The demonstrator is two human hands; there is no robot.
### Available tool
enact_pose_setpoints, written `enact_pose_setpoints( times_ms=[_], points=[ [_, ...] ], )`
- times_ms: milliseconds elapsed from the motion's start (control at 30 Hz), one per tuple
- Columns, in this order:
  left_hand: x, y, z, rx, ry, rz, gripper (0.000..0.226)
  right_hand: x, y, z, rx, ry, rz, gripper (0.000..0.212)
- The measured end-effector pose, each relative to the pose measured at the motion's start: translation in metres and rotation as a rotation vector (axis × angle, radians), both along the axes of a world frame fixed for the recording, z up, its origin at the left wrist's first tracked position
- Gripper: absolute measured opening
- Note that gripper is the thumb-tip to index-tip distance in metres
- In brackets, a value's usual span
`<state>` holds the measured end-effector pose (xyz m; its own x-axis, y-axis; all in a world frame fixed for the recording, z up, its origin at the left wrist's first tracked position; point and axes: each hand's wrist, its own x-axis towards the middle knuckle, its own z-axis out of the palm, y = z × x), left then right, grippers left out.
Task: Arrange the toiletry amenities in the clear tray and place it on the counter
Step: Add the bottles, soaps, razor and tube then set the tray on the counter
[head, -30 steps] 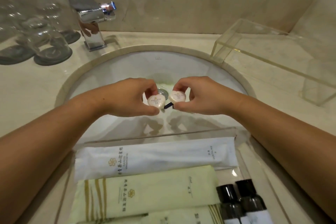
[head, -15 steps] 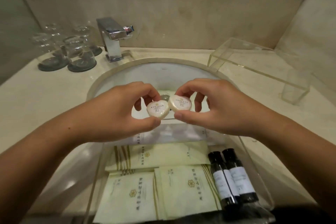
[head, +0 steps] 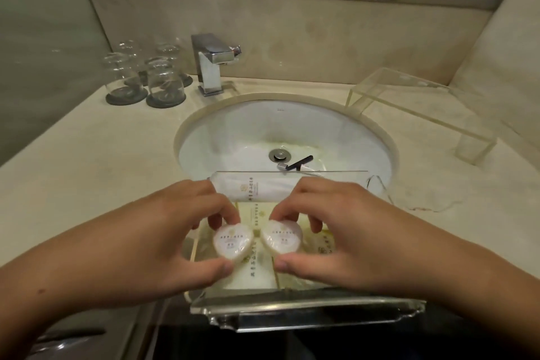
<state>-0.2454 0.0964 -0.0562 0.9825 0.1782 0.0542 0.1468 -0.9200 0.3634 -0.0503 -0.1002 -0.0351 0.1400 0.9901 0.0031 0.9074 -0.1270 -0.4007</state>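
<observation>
Pinching one small round soap apiece, the person's left grip [head: 163, 245] and right grip [head: 350, 240] are each clamped, thumb below and fingers above, on the left soap [head: 233, 242] and the right soap [head: 282, 240]. The two are held side by side, almost touching, just above the clear tray [head: 292, 308]. That tray sits over the near part of the sink [head: 187, 131], with flat pale sachets [head: 257, 272] laid inside. I'd judge the arranging is nearly finished. The soaps next need setting down flat among the sachets, labels up, before the tray goes onto the desk [head: 87, 155]. Both soaps look pale, film-wrapped and printed across the face.
</observation>
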Motion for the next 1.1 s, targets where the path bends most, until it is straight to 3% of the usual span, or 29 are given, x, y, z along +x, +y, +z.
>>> enact_pose_setpoints(
  times_ms=[333,633,1100],
  points=[
    [-0.02,-0.002,-0.006,-0.058,0.029,-0.034,0.055,-0.023,0.008,-0.008,-0.135,0.001,0.0,0.067],
    [-0.018,-0.007,-0.008,-0.065,0.004,-0.044,0.04,-0.027,0.008,-0.005,-0.155,0.003,0.005,0.056],
    [-0.019,-0.004,-0.009,-0.153,0.024,-0.015,0.048,-0.023,0.011,-0.001,-0.165,0.109,-0.046,0.058]
  ],
)
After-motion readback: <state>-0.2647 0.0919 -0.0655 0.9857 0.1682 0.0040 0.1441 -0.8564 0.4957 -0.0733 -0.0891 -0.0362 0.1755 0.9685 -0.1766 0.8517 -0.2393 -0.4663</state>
